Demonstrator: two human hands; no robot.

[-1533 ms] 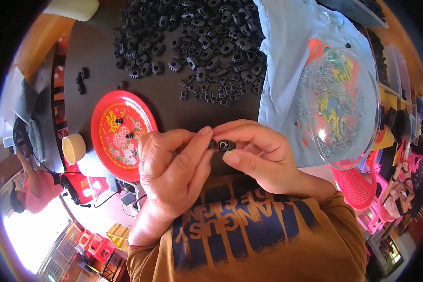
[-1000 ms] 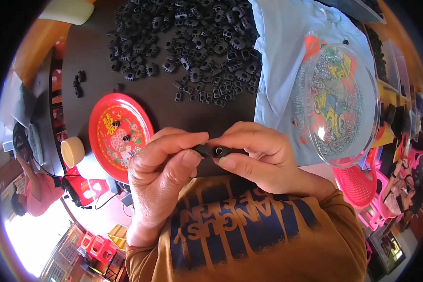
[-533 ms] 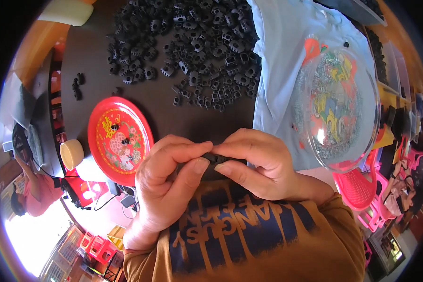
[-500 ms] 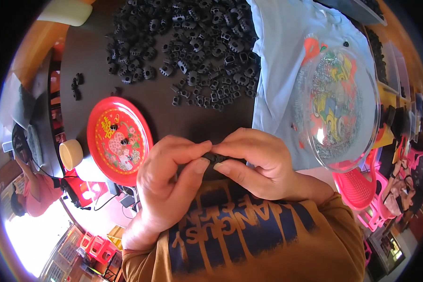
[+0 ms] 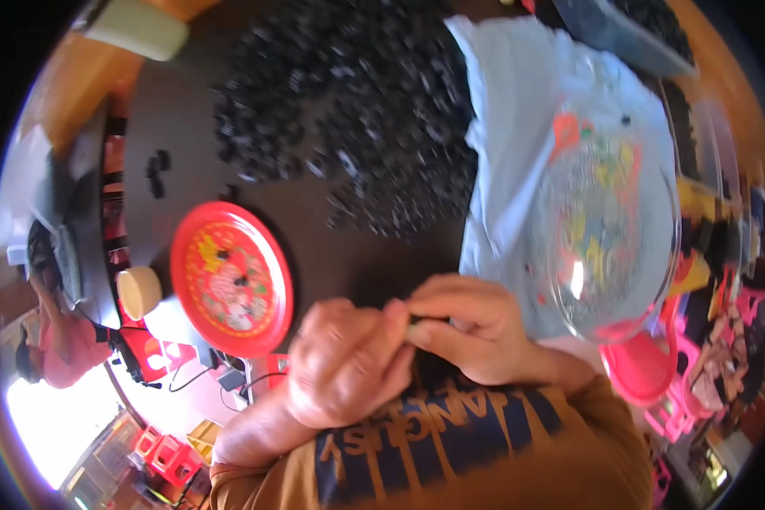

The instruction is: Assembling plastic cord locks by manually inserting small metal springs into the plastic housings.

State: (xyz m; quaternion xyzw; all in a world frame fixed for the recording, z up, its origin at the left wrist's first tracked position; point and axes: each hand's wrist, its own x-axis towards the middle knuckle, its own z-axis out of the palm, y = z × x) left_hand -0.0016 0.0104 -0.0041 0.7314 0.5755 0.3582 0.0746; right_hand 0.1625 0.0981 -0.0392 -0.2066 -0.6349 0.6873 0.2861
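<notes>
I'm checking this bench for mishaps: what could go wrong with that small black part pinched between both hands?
The small black part is nearly hidden between left hand and right hand, held off the table edge; a slip would likely drop it into the lap. The loose black pieces nearby could be knocked and scatter.

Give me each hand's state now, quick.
Left hand: closed, grip on a small black part.
Right hand: closed, pinching the same part.
</notes>
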